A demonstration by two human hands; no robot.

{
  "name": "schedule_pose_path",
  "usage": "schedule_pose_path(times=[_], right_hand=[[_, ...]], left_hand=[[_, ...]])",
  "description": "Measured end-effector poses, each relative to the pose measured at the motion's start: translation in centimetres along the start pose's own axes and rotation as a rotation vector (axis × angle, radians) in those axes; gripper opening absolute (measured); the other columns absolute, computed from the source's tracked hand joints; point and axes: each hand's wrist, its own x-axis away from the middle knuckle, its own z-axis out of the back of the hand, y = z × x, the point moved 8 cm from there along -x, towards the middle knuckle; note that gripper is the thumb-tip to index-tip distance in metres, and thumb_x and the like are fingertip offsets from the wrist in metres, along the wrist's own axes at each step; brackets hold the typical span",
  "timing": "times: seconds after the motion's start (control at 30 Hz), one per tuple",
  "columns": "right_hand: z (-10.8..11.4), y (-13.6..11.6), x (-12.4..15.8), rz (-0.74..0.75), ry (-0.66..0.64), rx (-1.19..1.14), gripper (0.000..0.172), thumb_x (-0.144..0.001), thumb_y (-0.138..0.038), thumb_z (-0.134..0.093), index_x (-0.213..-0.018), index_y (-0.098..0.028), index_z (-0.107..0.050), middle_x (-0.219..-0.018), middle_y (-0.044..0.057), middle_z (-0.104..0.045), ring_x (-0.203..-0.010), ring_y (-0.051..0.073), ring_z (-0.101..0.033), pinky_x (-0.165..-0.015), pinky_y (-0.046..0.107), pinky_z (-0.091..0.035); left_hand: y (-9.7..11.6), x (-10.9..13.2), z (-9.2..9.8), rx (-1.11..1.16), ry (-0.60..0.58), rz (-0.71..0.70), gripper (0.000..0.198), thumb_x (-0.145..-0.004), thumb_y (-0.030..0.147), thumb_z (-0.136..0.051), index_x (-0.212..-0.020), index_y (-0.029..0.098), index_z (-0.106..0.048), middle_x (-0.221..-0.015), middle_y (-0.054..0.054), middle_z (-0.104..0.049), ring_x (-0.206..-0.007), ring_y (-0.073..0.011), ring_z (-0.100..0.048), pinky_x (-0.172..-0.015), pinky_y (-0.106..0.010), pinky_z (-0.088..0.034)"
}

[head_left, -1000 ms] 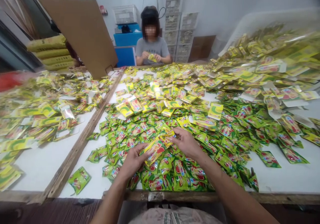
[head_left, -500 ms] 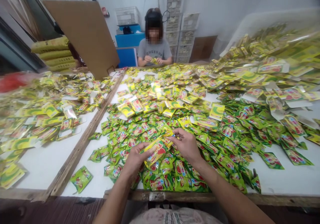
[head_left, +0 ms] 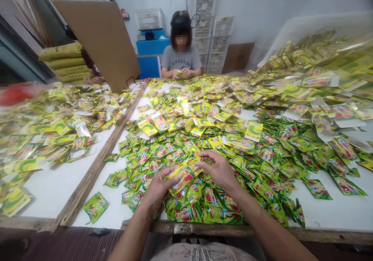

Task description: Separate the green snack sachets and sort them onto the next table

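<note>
A small yellow carton (head_left: 184, 178) with red fruit print is held at a slant above the green packets. My left hand (head_left: 159, 184) is closed around its left end, with the thumb across the front. At the carton's upper right end, the fingers of my right hand (head_left: 219, 170) are pinched together on it. Whether a packet is also between those fingers, I cannot make out. Under both hands spreads a heap of shiny green packets (head_left: 186, 212) with red fruit pictures. Just beyond lie several yellow cartons (head_left: 203, 122), some with white flaps showing.
A wooden strip (head_left: 96, 171) divides the white table, with more cartons (head_left: 60, 140) left of it. A large clear-sided bin of cartons (head_left: 320, 60) tips in from the right. Across the table sits a co-worker (head_left: 181, 60). A brown board (head_left: 99, 39) stands at the back left.
Both my hands stay at the carton, with only slight finger movement at its right end. The co-worker's hands have drawn closer together. Another person's hands now show beside the brown board.
</note>
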Motion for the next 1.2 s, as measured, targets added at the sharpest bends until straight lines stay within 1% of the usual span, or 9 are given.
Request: schedule_pose_path(times=[0.2,0.33,0.43,0.53,0.67,0.83,0.93,1.1,1.2], right_hand=[[-1.2,0.5,0.2,-0.04,-0.068,-0.081,0.021,-0.069,-0.033,-0.066,-0.058,-0.019,-0.055,-0.056,-0.003,-0.048,-0.054,0.012,-0.043,-0.053,0.025,-0.034],[-2.0,1.4,0.6,-0.162,-0.093,-0.228,0.016,-0.063,-0.029,-0.068,-0.071,-0.019,-0.057,-0.057,-0.005,-0.048,-0.052,0.011,-0.045,-0.052,0.023,-0.036],[-2.7,1.3,0.9,-0.192,-0.177,-0.247,0.022,-0.064,-0.025,-0.064,-0.084,-0.019,-0.057,-0.056,-0.006,-0.051,-0.052,0.011,-0.046,-0.053,0.023,-0.036],[-2.8,1.1,1.3,-0.227,-0.203,-0.246,0.028,-0.071,-0.028,-0.059,-0.096,-0.018,-0.052,-0.055,-0.006,-0.053,-0.049,0.011,-0.044,-0.05,0.022,-0.034],[-3.3,0.7,1.9,-0.267,-0.237,-0.3,0.025,-0.079,-0.033,-0.05,-0.1,-0.019,-0.049,-0.05,-0.009,-0.043,-0.045,0.009,-0.038,-0.047,0.02,-0.03],[-5.0,0.9,2.5,-0.294,-0.345,-0.402,0.043,-0.073,-0.03,-0.061,-0.111,-0.021,-0.041,-0.057,-0.008,-0.052,-0.049,0.008,-0.045,-0.047,0.018,-0.032],[-5.5,1.4,2.4,-0.291,-0.326,-0.386,0.051,-0.067,-0.025,-0.067,-0.111,-0.021,-0.042,-0.059,-0.008,-0.055,-0.05,0.009,-0.048,-0.048,0.019,-0.034],[-4.3,1.4,2.1,-0.293,-0.142,-0.489,0.052,-0.06,-0.024,-0.072,-0.104,-0.02,-0.044,-0.067,-0.005,-0.06,-0.061,0.012,-0.056,-0.06,0.024,-0.043],[-4.3,0.9,2.3,-0.317,-0.192,-0.512,0.049,-0.062,-0.024,-0.069,-0.104,-0.02,-0.043,-0.065,-0.005,-0.06,-0.059,0.012,-0.057,-0.059,0.025,-0.043]], left_hand=[[-0.7,0.3,0.0,0.05,0.025,0.037,0.042,-0.06,0.031,-0.077,-0.098,0.016,-0.069,-0.091,-0.007,-0.072,-0.074,-0.0187,-0.065,-0.071,-0.029,-0.049],[-0.9,0.3,-0.2,0.036,-0.004,0.056,0.042,-0.058,0.031,-0.078,-0.098,0.018,-0.069,-0.093,-0.006,-0.072,-0.071,-0.0173,-0.064,-0.071,-0.028,-0.049],[-0.7,0.4,0.0,0.033,0.022,0.082,0.042,-0.055,0.029,-0.08,-0.094,0.017,-0.07,-0.085,-0.005,-0.072,-0.068,-0.0171,-0.064,-0.068,-0.027,-0.049],[-0.6,0.5,-0.2,0.029,0.024,0.12,0.041,-0.054,0.03,-0.08,-0.092,0.017,-0.071,-0.08,-0.005,-0.073,-0.066,-0.0179,-0.064,-0.066,-0.028,-0.05],[-0.5,0.4,0.5,-0.03,0.059,0.103,0.04,-0.055,0.032,-0.079,-0.09,0.016,-0.071,-0.078,-0.005,-0.072,-0.064,-0.0179,-0.064,-0.063,-0.028,-0.049],[-0.3,0.1,1.2,-0.092,0.042,0.07,0.038,-0.056,0.031,-0.078,-0.09,0.016,-0.07,-0.081,-0.005,-0.072,-0.065,-0.0169,-0.063,-0.064,-0.027,-0.048],[0.2,0.0,1.4,-0.141,0.078,0.03,0.036,-0.056,0.032,-0.079,-0.087,0.016,-0.071,-0.08,-0.004,-0.071,-0.066,-0.0156,-0.062,-0.063,-0.024,-0.046],[0.4,0.1,1.1,-0.134,0.108,0.012,0.037,-0.056,0.031,-0.078,-0.089,0.016,-0.071,-0.082,-0.004,-0.072,-0.07,-0.016,-0.062,-0.066,-0.023,-0.045],[0.1,0.3,1.0,-0.078,0.124,0.013,0.038,-0.053,0.03,-0.079,-0.087,0.016,-0.072,-0.08,-0.004,-0.071,-0.067,-0.0155,-0.062,-0.065,-0.023,-0.046]])
